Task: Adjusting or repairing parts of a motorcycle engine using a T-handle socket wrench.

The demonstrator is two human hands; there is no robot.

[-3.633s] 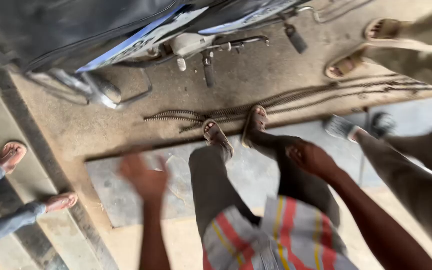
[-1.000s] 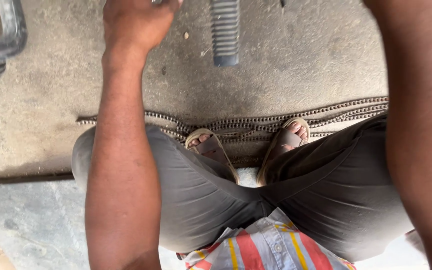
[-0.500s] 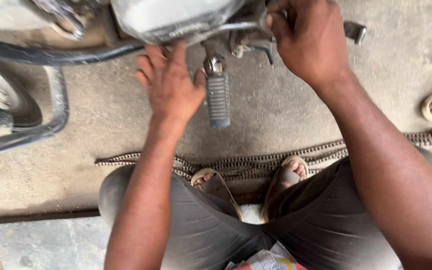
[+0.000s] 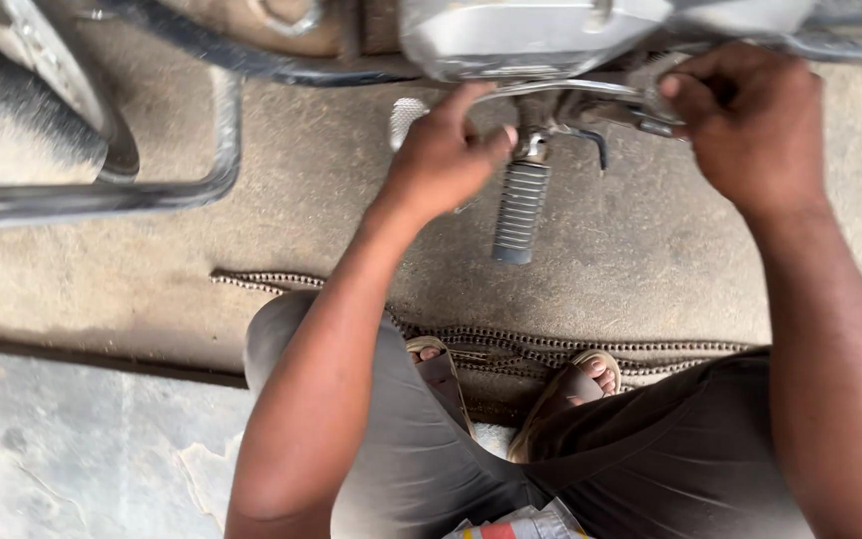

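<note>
Two bare hands worked beneath a motorcycle: left hand [image 4: 446, 150] closed beside the ribbed footpeg [image 4: 521, 210], right hand [image 4: 750, 125] clamped on linkage [image 4: 611, 105]; slipping risked pinched fingers.

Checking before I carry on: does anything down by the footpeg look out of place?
A long drive chain lies loose on the concrete floor, running under the person's sandalled feet, off any sprocket. Both hands, left hand and right hand, work near the ribbed footpeg.
</note>
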